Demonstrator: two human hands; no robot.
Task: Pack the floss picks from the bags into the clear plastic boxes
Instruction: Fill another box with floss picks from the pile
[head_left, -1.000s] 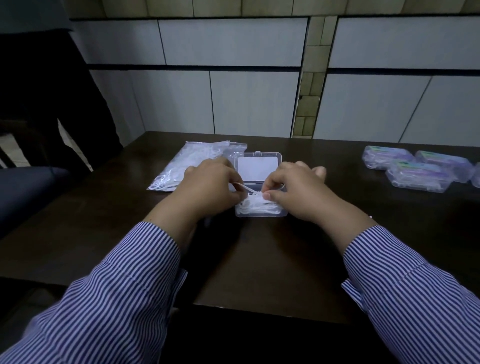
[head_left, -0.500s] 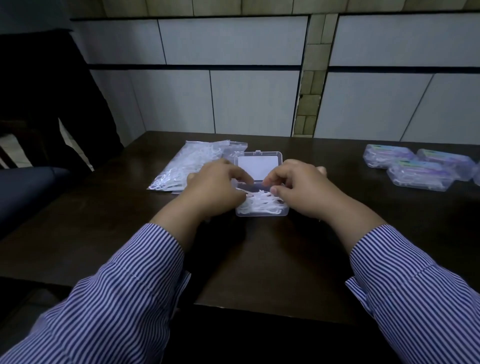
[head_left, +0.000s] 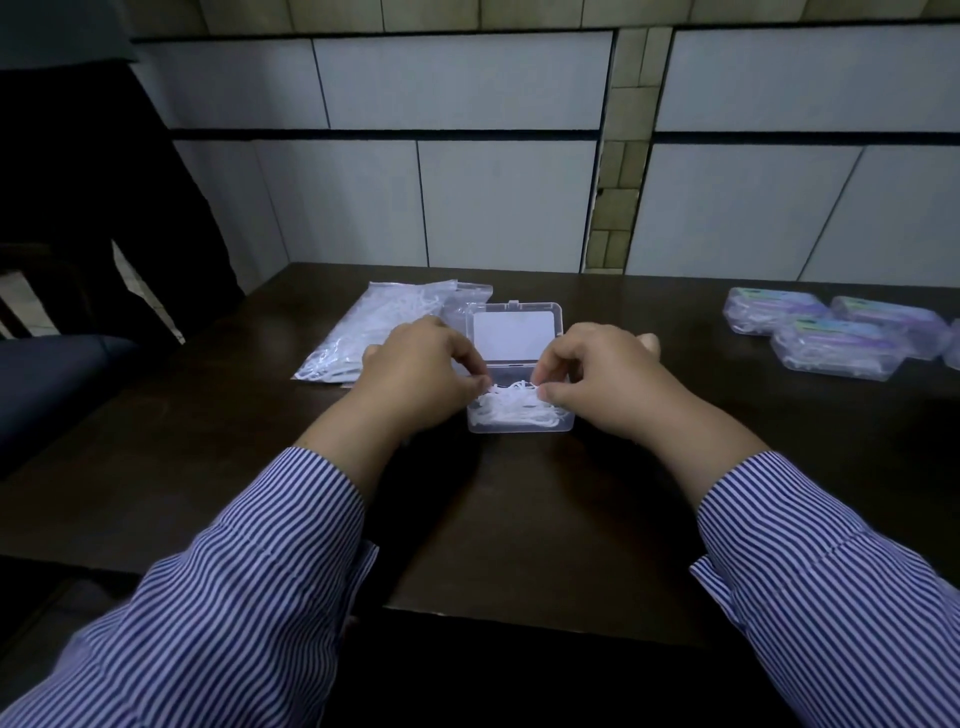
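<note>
A clear plastic box (head_left: 519, 425) sits open in the middle of the dark table, its lid (head_left: 514, 332) tipped back. White floss picks (head_left: 514, 405) are heaped inside it. My left hand (head_left: 421, 371) is at the box's left edge and my right hand (head_left: 602, 379) at its right edge. Both have curled fingers, with the fingertips pinching the top of the heap of picks from either side. A clear bag (head_left: 374, 332) with more white picks lies just left of the box, partly behind my left hand.
Three shut boxes with purple labels (head_left: 831, 338) lie at the table's right side, and a further one shows at the frame edge. The tiled wall runs along the table's far edge. A dark chair (head_left: 78, 260) stands to the left. The table's near edge (head_left: 519, 618) is between my sleeves.
A single pick held between my hands a second ago now lies with the heap. Both hands' fingertips have come down onto the picks in the box.
</note>
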